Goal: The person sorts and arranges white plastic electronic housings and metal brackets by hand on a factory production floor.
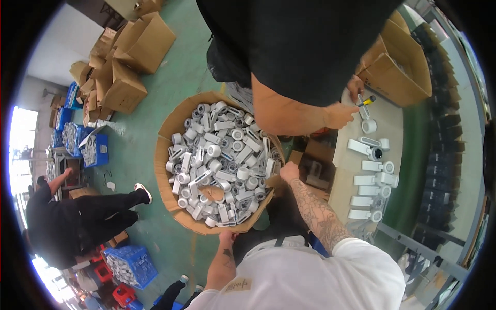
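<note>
— Where are the wearer's hands?

— Both on the round cardboard tub point(170, 129) full of white plastic parts point(222, 160). The left hand point(226, 236) grips the near rim, fingers curled over the edge. The right hand point(289, 171) is closed on the rim at the tub's right side.

— And the tub itself?

— On the green floor, just left of a pale workbench point(392, 124) where more white parts lie in a row.

— Anyone else?

— A person in black leans over the bench; their hand point(338, 114) pinches a yellow-tipped tool point(366, 101) above a white ring.
</note>
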`<state>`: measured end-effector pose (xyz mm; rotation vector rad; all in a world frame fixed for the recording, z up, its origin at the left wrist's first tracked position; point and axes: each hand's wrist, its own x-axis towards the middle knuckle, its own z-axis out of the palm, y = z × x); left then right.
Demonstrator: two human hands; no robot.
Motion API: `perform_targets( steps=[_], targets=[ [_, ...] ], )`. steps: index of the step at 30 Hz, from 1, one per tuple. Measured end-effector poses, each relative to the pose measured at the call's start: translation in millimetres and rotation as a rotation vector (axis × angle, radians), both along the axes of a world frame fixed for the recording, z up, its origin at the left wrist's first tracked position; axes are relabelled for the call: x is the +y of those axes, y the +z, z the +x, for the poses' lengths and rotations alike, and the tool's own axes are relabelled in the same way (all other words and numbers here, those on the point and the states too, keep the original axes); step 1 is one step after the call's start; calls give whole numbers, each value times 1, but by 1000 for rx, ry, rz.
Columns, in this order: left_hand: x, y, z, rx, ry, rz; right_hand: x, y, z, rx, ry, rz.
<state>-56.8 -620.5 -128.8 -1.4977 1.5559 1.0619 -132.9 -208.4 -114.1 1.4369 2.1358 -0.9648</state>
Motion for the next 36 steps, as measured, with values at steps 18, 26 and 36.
perform_targets(
  steps=[18, 26, 36],
  targets=[
    [-201, 33, -172, -24, -130, 132, -133, 54, 22, -93, -398, -124],
    [-240, -33, -198, -119, -403, 180, -137, 28, 43, -219, -430, -88],
    [-199, 3, -180, -129, -284, 185, -131, 19, 47, -208, -357, -117]
  ],
)
